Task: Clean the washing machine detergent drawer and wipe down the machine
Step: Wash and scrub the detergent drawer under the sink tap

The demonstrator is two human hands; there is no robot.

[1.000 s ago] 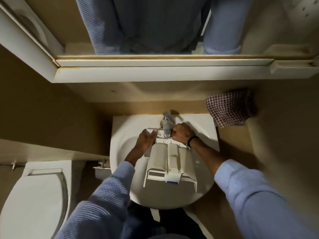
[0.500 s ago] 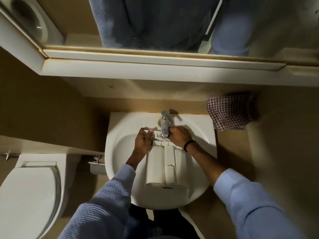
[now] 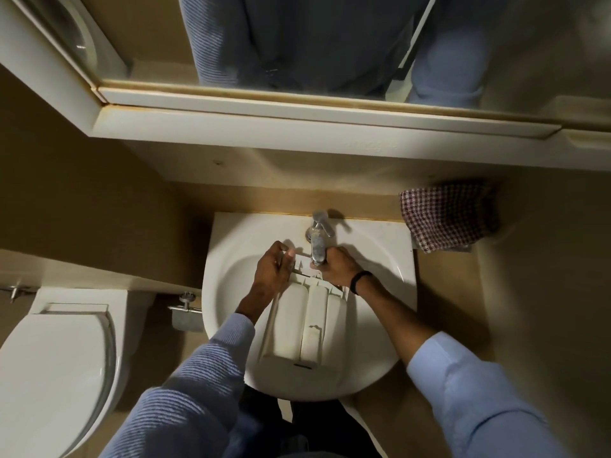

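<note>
The white detergent drawer lies lengthwise in the round white sink, underside up, its far end under the chrome tap. My left hand grips the drawer's far left corner, fingers curled over its edge. My right hand holds the far right end just beside the tap spout, fingers curled round it. Whether water runs from the tap is not clear.
A red-and-white checked cloth hangs at the wall right of the sink. A white toilet with its lid down stands to the left, a chrome paper holder between them. A mirrored cabinet juts out above the sink.
The drawer has been turned over, its open compartments now facing down, and pushed further under the tap. Both hands stay on its far end.
</note>
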